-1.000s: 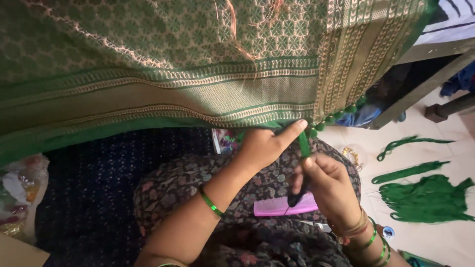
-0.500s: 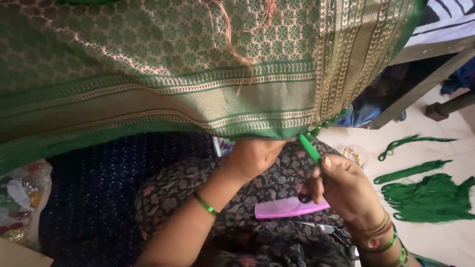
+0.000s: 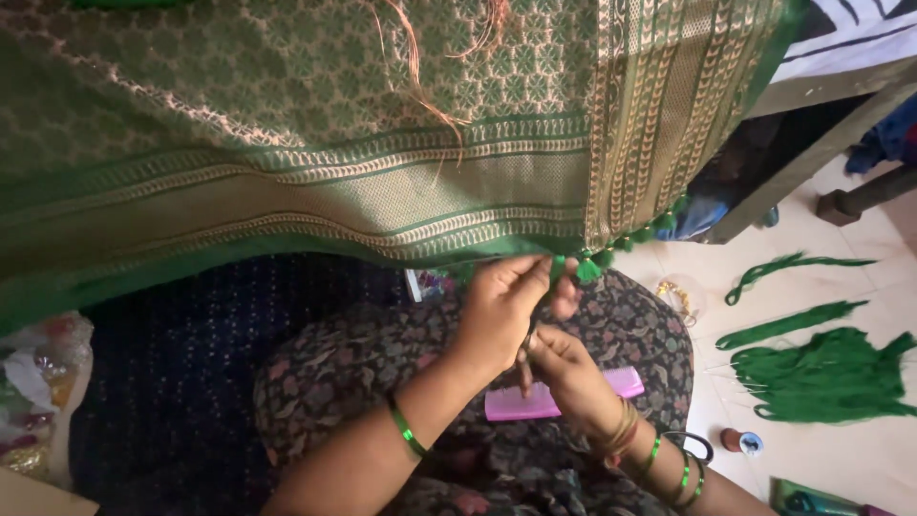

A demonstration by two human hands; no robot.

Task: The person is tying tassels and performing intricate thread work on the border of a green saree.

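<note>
A green and gold patterned cloth (image 3: 315,182) hangs in front of me, with small green tassels (image 3: 590,268) along its lower right edge. My left hand (image 3: 504,308) reaches up to that edge and pinches the green hem next to a tassel. My right hand (image 3: 565,371) sits just below and against the left one. Its fingers are closed on a thin tool (image 3: 523,361), of which only a short dark end shows. Both hands are over my lap, which is covered in dark flowered fabric (image 3: 363,368).
A pink comb (image 3: 626,381) lies on my lap under the right hand. On the pale floor at right lie a heap of green thread (image 3: 821,375), two green strands (image 3: 791,321), a small spool (image 3: 741,441) and a bangle (image 3: 674,296). A plastic bag (image 3: 33,382) sits at far left, a wooden furniture leg (image 3: 845,203) at upper right.
My right hand has dropped from beside the tassel edge to under the left hand, and the green tool is now mostly hidden. My left hand has closed on the hem.
</note>
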